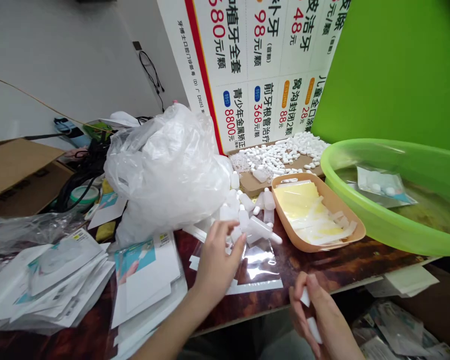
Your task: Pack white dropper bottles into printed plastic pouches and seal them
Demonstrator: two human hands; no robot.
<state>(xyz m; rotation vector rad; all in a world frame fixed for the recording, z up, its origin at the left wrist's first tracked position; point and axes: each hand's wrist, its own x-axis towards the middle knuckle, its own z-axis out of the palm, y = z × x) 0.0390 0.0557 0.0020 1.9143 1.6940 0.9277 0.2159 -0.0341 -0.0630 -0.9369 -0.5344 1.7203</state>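
Note:
My left hand [219,257] reaches over a heap of small frosted plastic bottles [258,227], thumb and fingers apart. It is close to the nearest bottles; whether it touches them I cannot tell. Under that heap lies a clear flat plastic bag [260,265] with a white strip along its edge. My right hand [320,317] is closed near the table's front edge around small white pieces [314,330]. Two of them show between the fingers, partly hidden, so their exact kind cannot be made out.
An orange tray [318,245] holds yellow and white paper strips. Behind it, many white capsule-shaped pieces [281,157] lie on cardboard. A green basin [390,150] stands right, a stuffed plastic bag [168,165] left. Stacks of printed cards [146,295] and packets [56,285] fill the left front.

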